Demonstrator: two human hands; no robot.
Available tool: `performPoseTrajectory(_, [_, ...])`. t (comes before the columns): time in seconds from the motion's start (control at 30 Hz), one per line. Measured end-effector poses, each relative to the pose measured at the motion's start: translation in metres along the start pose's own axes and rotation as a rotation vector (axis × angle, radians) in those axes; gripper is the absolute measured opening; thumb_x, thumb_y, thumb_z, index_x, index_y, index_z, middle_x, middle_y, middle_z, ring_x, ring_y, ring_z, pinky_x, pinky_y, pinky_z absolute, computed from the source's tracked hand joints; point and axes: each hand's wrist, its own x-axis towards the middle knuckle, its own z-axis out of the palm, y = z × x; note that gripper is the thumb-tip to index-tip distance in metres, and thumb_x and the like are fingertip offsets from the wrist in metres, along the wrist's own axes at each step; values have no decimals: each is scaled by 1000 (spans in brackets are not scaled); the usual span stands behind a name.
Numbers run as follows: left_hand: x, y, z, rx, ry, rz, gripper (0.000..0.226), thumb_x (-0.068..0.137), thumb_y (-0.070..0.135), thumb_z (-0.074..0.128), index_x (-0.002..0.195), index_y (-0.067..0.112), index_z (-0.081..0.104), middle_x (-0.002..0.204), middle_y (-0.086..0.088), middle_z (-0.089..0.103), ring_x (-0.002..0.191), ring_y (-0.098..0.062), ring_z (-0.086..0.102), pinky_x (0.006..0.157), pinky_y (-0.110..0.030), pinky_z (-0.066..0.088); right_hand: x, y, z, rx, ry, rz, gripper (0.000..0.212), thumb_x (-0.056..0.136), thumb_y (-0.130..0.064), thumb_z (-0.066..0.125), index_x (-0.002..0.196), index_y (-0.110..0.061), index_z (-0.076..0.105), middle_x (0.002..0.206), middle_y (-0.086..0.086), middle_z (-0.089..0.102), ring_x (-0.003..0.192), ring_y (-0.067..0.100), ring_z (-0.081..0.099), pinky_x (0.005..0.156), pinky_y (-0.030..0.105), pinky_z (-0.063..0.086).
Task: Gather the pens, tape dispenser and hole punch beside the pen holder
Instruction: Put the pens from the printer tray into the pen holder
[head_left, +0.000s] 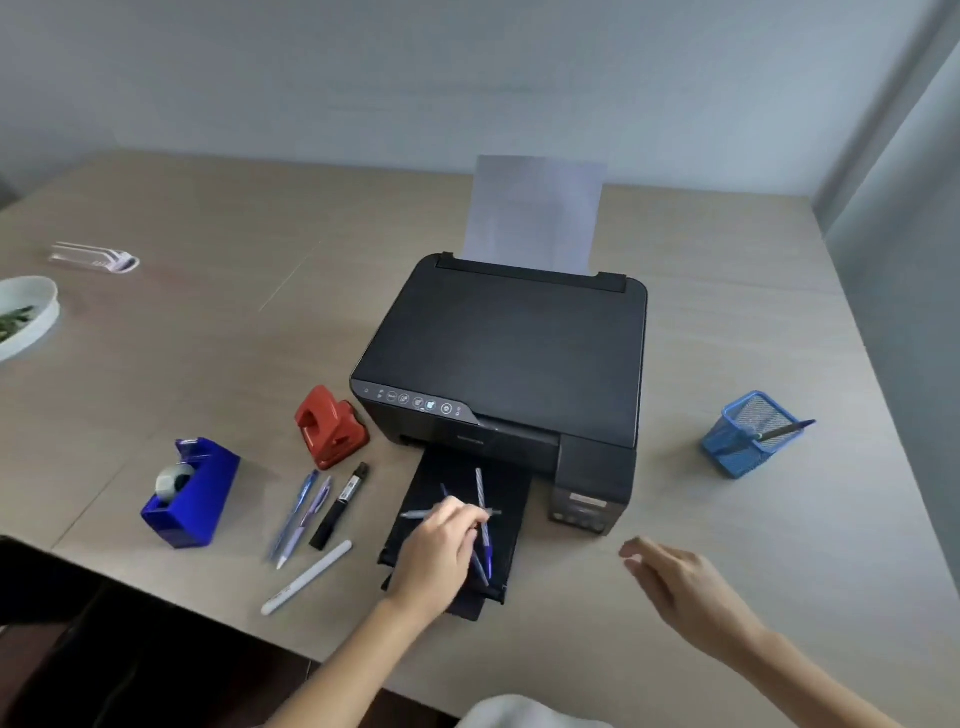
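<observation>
My left hand (441, 551) reaches over the black output tray (415, 525) of the black printer (509, 358), fingers closing in a pinch on a grey pen (415, 514) that lies crosswise among two or three blue pens (480, 493); whether I already have it lifted I cannot tell. My right hand (685, 587) hovers above the pale wooden table (727, 291) near its front edge, spread and holding nothing. These pens should be light, stiff and smooth, apt to roll, so I would take them around the middle of the barrel, several at once if they line up. More pens (306, 514), a black marker (340, 506) and a white marker (306, 577) lie on the table left of the tray. The red metal hole punch (330, 428) just beside the printer's front left corner looks heavier and rigid; I would grasp it across the body. The blue plastic tape dispenser (192, 493), toward the front left edge, holds a roll of clear tape and is probably weighted, best gripped by its sides. The blue wire-mesh pen holder (748, 434) stands well apart, toward the right edge, with one dark pen leaning inside.
</observation>
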Motion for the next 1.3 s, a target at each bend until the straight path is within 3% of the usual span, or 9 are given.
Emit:
performPoseTrajectory(0.17, [24, -53, 6, 28, -99, 33, 25, 83, 4, 66, 108, 8, 65, 107, -10, 54, 99, -24, 56, 88, -34, 51, 54, -77, 40, 57, -36, -110, 19, 100, -26, 40, 95, -15, 55, 79, -2, 58, 63, 18, 52, 60, 34, 48])
performPoseTrajectory(0.27, [34, -63, 12, 126, -162, 125, 21, 83, 16, 69, 103, 10, 67, 109, -10, 56, 100, -25, 55, 83, -39, 54, 78, -97, 57, 78, 12, 26, 13, 98, -18, 43, 98, -13, 55, 83, 4, 61, 65, 24, 55, 61, 38, 48])
performPoseTrajectory(0.43, [37, -70, 5, 108, -99, 225, 9, 77, 4, 75, 84, 2, 68, 95, -15, 65, 87, -32, 61, 70, -40, 54, 96, -107, 79, 61, 58, 286, 15, 95, -8, 43, 97, -7, 58, 83, 13, 68, 70, 30, 62, 64, 40, 51])
performPoseTrajectory(0.57, [24, -79, -20, -71, -47, 164, 5, 89, 1, 63, 93, -1, 62, 90, -14, 67, 80, -28, 65, 69, -15, 39, 113, -117, 87, 66, -2, 419, 16, 92, -24, 55, 87, -9, 56, 77, 15, 67, 66, 32, 58, 60, 37, 49])
performPoseTrajectory(0.7, [21, -89, -28, -88, -165, 212, 18, 92, 12, 61, 105, -1, 57, 102, -13, 62, 90, -24, 62, 72, -14, 39, 125, -127, 99, -96, -164, 533, 29, 88, -36, 58, 98, -9, 52, 91, 13, 66, 77, 32, 63, 60, 33, 45])
performPoseTrajectory(0.97, [53, -84, 6, 224, -391, 467, 39, 84, 36, 66, 118, 23, 53, 120, -2, 49, 108, -19, 52, 95, -38, 43, 97, -112, 90, -119, -193, 560, 22, 96, -19, 40, 112, -4, 46, 102, 23, 66, 88, 42, 63, 64, 39, 42])
performPoseTrajectory(1.03, [57, -83, 13, 262, -402, 515, 31, 86, 35, 64, 114, 23, 56, 119, -2, 49, 107, -19, 53, 92, -38, 44, 77, -102, 76, -60, -227, 525, 24, 99, -21, 36, 117, -5, 41, 99, 24, 65, 80, 41, 60, 64, 44, 45])
performPoseTrajectory(1.13, [56, -80, 19, 330, -387, 569, 22, 92, 32, 56, 110, 19, 58, 118, -3, 52, 105, -19, 52, 86, -37, 45, 42, -85, 49, 49, -279, 457, 10, 100, -23, 34, 97, -14, 38, 90, 22, 64, 75, 39, 57, 66, 47, 47])
performPoseTrajectory(1.3, [43, -48, 11, 159, -365, 475, 17, 101, 33, 35, 97, 25, 50, 95, 6, 55, 82, -10, 47, 72, -28, 46, -10, -36, 1, 73, -239, 501, 11, 99, -24, 40, 89, -22, 43, 77, 13, 65, 69, 32, 55, 58, 32, 41])
